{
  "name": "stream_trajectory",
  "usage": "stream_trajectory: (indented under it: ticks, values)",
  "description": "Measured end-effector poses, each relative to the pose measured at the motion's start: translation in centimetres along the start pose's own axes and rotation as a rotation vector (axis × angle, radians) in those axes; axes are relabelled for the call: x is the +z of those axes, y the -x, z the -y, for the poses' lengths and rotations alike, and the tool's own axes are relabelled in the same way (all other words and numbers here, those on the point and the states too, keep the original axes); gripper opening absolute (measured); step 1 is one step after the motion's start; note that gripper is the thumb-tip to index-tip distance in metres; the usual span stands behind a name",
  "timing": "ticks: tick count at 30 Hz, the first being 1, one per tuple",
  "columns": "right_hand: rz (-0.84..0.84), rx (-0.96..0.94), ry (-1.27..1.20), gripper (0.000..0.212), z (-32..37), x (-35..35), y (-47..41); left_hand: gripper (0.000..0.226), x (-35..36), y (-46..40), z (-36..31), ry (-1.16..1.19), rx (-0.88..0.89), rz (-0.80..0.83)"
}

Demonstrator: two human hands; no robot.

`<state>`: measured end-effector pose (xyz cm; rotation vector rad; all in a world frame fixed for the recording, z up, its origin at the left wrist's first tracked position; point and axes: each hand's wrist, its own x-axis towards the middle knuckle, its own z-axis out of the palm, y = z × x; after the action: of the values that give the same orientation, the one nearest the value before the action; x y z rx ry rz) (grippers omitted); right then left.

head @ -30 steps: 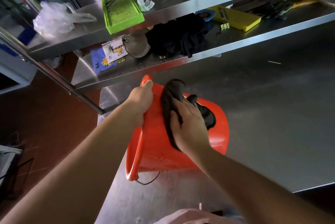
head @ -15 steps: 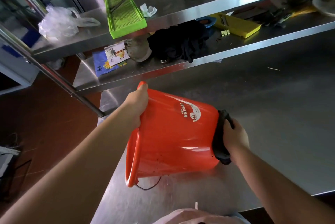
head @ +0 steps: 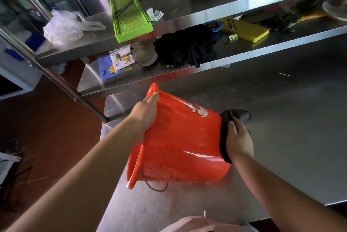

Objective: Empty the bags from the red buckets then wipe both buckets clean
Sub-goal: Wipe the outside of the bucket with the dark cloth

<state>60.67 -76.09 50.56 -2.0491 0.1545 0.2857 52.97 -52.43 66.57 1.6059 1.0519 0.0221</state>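
A steel counter (head: 281,138) carries the work, with two steel shelves (head: 206,6) above its far edge. The red bucket (head: 180,143) lies tipped on its side on the counter, mouth toward the person, its wire handle hanging at the low rim. Only this one bucket is in view, and no bag shows in it.

The left hand (head: 145,115) grips the upper rim, fingers curled over the edge, steadying the bucket. The right hand (head: 237,140) presses a dark cloth (head: 224,136) against the bucket's base, fingers spread over the cloth; whether the thumb pinches a fold cannot be told.

The step in hand looks like wiping the underside. To do it well, the left hand should hold the rim firm so the bucket does not roll or slide on the slick counter, while the cloth sweeps the whole base in circles and around its edge. Small dark specks dot the lower wall near the rim, so that side probably needs another pass, turning the bucket by the rim to reach it.
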Motion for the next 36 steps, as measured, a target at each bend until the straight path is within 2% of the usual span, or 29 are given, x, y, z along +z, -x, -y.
stream_trajectory:
  ticks: [4,8,10,12,16,18,22,25,27,29,31,33,36]
  values:
    - [-0.027,-0.21,0.011,0.047,1.4,2.2,3.9,0.054,1.0,0.0,-1.1,-0.04,0.011,0.012]
    - [0.044,-0.438,-0.014,0.048,7.3,4.9,7.4,0.068,1.3,-0.5,-1.7,-0.006,-0.052,-0.016]
    - [0.109,-0.584,-0.048,0.05,10.3,6.6,9.6,0.063,1.5,-0.9,-1.8,-0.015,-0.035,-0.023]
    - [0.136,-0.647,-0.091,0.051,12.1,7.8,11.0,0.056,1.5,-1.2,-1.8,-0.024,-0.033,-0.028]
    - [0.12,-0.75,0.004,0.048,11.0,7.4,10.3,0.059,0.7,-1.8,-1.6,-0.018,-0.066,-0.014]
    - [0.095,-0.776,0.036,0.046,9.4,6.9,9.1,0.069,0.4,-1.8,-1.6,-0.007,-0.069,0.005]
    - [-0.037,-0.604,0.005,0.041,5.1,5.5,6.3,0.081,-0.6,-2.3,-1.5,0.029,-0.111,0.047]
    - [-0.08,-0.443,0.027,0.038,1.6,3.8,4.2,0.067,-1.3,-2.8,-1.1,0.07,-0.126,0.05]
    - [-0.075,-0.259,0.037,0.04,-0.2,2.5,2.9,0.063,-1.5,-3.0,-0.7,0.082,-0.128,0.039]
    - [-0.069,-0.029,0.008,0.043,-1.3,1.6,2.2,0.073,-1.7,-3.0,-0.3,0.063,-0.136,0.01]
    - [-0.039,0.12,-0.041,0.04,-1.7,1.4,2.2,0.081,-1.8,-2.7,-0.2,0.003,-0.13,-0.044]
    - [-0.012,0.19,-0.084,0.032,-1.7,1.7,2.9,0.079,-1.9,-2.4,-0.2,-0.06,-0.108,-0.11]
    - [0.006,0.198,-0.111,0.032,-1.6,1.7,3.1,0.059,-2.2,-2.3,-0.4,-0.027,-0.07,-0.142]
